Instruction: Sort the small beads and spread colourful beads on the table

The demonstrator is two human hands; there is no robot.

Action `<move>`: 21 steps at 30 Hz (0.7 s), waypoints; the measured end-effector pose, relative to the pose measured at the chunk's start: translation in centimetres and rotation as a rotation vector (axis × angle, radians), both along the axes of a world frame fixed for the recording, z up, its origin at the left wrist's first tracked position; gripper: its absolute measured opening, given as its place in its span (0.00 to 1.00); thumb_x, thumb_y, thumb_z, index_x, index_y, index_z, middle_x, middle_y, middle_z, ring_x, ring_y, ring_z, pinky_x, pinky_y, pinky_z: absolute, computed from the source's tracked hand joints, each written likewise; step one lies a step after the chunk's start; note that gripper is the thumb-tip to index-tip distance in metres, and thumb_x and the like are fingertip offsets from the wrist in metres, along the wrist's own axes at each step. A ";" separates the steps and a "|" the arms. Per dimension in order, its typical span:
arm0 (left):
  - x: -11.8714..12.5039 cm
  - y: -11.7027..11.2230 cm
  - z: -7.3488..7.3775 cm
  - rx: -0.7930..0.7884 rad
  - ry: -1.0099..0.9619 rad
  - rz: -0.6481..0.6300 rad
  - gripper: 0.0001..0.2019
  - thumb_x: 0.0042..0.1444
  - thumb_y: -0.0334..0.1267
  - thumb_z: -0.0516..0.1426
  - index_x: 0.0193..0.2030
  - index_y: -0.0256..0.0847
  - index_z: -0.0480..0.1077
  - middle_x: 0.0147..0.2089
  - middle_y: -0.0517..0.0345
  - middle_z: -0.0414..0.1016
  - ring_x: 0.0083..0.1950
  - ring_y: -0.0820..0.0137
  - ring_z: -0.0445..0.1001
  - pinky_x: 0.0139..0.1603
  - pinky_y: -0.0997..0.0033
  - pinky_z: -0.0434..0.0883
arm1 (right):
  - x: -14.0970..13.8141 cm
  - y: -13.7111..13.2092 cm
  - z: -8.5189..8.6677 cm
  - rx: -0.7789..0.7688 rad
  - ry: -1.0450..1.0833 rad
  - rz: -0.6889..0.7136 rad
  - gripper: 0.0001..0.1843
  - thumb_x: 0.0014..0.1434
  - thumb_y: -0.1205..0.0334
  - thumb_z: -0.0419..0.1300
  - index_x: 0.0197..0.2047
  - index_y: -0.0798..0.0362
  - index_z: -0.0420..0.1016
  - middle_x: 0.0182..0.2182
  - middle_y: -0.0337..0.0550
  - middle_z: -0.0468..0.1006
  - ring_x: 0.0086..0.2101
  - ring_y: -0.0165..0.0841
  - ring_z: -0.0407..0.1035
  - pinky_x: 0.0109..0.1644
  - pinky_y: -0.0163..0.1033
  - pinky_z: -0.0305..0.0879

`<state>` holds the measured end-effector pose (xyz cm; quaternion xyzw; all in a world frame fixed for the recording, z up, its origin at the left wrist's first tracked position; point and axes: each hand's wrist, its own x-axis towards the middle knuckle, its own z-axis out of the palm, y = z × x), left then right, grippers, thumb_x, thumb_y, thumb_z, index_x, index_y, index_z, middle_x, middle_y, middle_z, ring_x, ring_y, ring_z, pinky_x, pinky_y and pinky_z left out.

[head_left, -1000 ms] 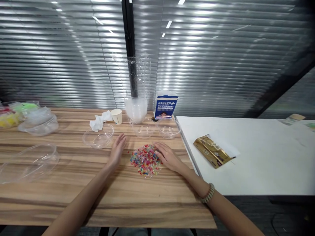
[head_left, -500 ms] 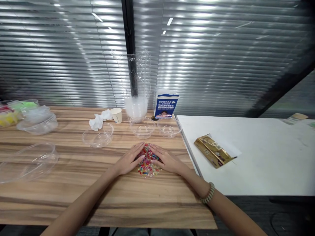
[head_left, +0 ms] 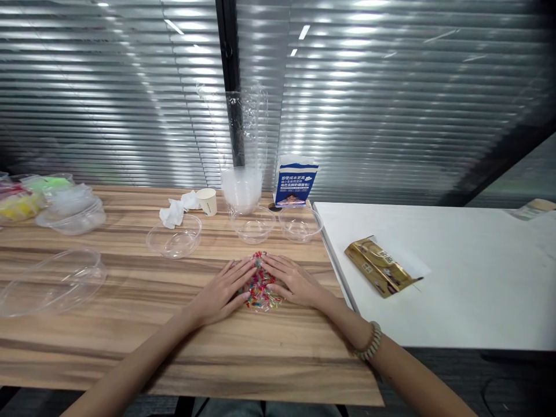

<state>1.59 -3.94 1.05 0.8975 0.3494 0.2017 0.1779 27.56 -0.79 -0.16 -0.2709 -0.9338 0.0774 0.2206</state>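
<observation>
A heap of small multicoloured beads [head_left: 261, 284] lies on the wooden table [head_left: 130, 301]. My left hand [head_left: 223, 292] lies flat against the heap's left side, fingers stretched out together. My right hand [head_left: 289, 281] presses on the right side in the same way, fingertips nearly meeting the left ones over the beads. Both hands cover part of the heap. Neither hand holds anything. A beaded bracelet [head_left: 370, 341] sits on my right wrist.
Three clear plastic bowls [head_left: 174, 236] [head_left: 253, 225] [head_left: 300, 224] stand beyond the heap, with a tall stack of bowls [head_left: 241, 188], a paper cup [head_left: 209, 201], crumpled tissue [head_left: 172, 212] and a blue box [head_left: 296, 183]. A large clear bowl [head_left: 50, 281] is left. A gold packet [head_left: 379, 266] lies on the white table [head_left: 456, 278].
My hands came in from either side of the spread-out beads and pushed them together into a tighter heap. The heap is narrower now and partly covered by my fingers.
</observation>
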 end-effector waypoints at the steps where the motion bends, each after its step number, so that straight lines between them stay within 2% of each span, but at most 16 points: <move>1: 0.0 -0.3 0.0 0.010 0.028 -0.030 0.28 0.65 0.42 0.51 0.70 0.53 0.47 0.71 0.56 0.49 0.72 0.62 0.47 0.71 0.50 0.39 | 0.0 0.0 0.0 0.003 -0.021 0.007 0.29 0.68 0.55 0.51 0.68 0.53 0.52 0.65 0.50 0.55 0.65 0.40 0.49 0.67 0.52 0.52; 5: -0.6 -0.9 -0.1 0.033 0.095 -0.042 0.29 0.65 0.41 0.50 0.70 0.52 0.45 0.72 0.55 0.48 0.72 0.61 0.44 0.71 0.49 0.40 | 0.0 -0.1 -0.3 0.008 -0.030 -0.058 0.24 0.69 0.58 0.47 0.66 0.54 0.59 0.63 0.49 0.60 0.64 0.39 0.52 0.67 0.53 0.53; 9: -1.6 -1.6 -0.1 0.060 0.113 -0.010 0.30 0.65 0.40 0.51 0.71 0.51 0.44 0.72 0.54 0.45 0.72 0.60 0.43 0.70 0.47 0.42 | 0.1 -0.5 -0.2 0.023 -0.035 -0.040 0.25 0.69 0.58 0.48 0.67 0.53 0.56 0.65 0.48 0.56 0.65 0.39 0.48 0.67 0.54 0.50; 13: -2.2 -2.5 0.2 0.042 0.100 -0.011 0.30 0.64 0.40 0.52 0.70 0.51 0.47 0.71 0.55 0.48 0.72 0.58 0.46 0.70 0.47 0.45 | 0.2 -1.2 -0.1 0.023 -0.047 0.072 0.23 0.69 0.58 0.49 0.66 0.49 0.58 0.63 0.44 0.60 0.65 0.37 0.49 0.69 0.55 0.44; 17: -2.8 -3.5 0.0 0.060 0.090 0.006 0.28 0.64 0.39 0.52 0.70 0.52 0.49 0.70 0.56 0.52 0.71 0.60 0.50 0.70 0.49 0.47 | 0.6 -2.2 -0.1 0.005 -0.019 0.016 0.21 0.68 0.60 0.50 0.62 0.51 0.65 0.62 0.46 0.62 0.64 0.40 0.50 0.68 0.59 0.47; 21: -3.7 -4.6 -0.2 0.052 0.138 0.023 0.26 0.64 0.38 0.51 0.68 0.54 0.52 0.69 0.59 0.55 0.69 0.61 0.54 0.69 0.51 0.51 | 1.1 -3.3 0.3 0.000 -0.035 0.043 0.22 0.67 0.59 0.52 0.64 0.48 0.62 0.63 0.44 0.61 0.65 0.41 0.49 0.68 0.61 0.43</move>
